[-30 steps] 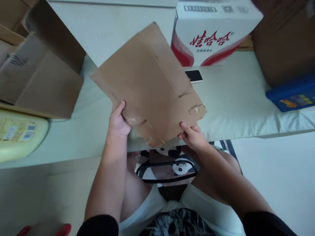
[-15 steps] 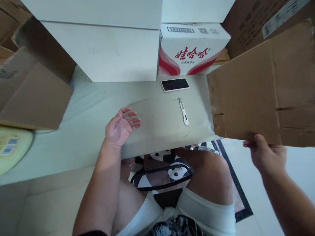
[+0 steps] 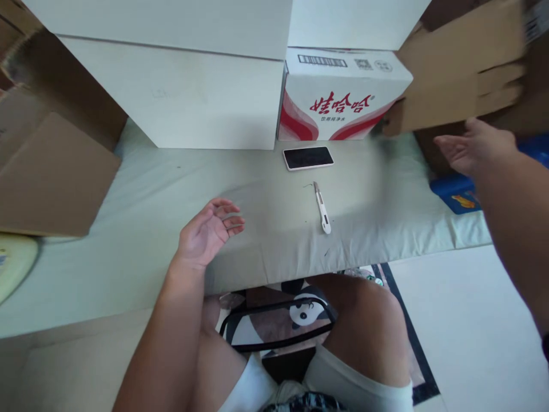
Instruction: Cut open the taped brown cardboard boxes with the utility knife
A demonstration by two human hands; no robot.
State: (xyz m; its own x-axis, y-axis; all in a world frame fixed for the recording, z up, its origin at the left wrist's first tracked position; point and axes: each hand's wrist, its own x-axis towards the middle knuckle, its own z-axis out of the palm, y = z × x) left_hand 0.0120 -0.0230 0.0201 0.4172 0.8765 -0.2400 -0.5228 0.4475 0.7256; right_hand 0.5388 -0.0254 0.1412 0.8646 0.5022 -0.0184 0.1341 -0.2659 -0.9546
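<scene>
My left hand (image 3: 210,232) hovers over the left-middle of the cloth-covered table, palm turned up, fingers loosely curled and apart with nothing in them. At the right, my right hand (image 3: 476,146) is stretched out beside the lower edge of a flat brown cardboard piece (image 3: 450,74). Its fingers are extended and do not wrap round the cardboard; whether the thumb still touches it I cannot tell. The cardboard leans at the back right beside a white and red carton (image 3: 343,109). Between my hands lie a white utility knife (image 3: 322,209) and a phone (image 3: 307,158) with a dark screen.
Large white boxes (image 3: 171,97) stand along the back of the table (image 3: 266,240). An open brown box (image 3: 55,177) and a pale yellow container (image 3: 15,263) are at the left. A blue object (image 3: 457,194) sits at the right, by the table edge. My knees are below the front edge.
The cardboard has moved from the right front to the back right, and my right hand has gone up with it and opened. My left hand has hardly moved.
</scene>
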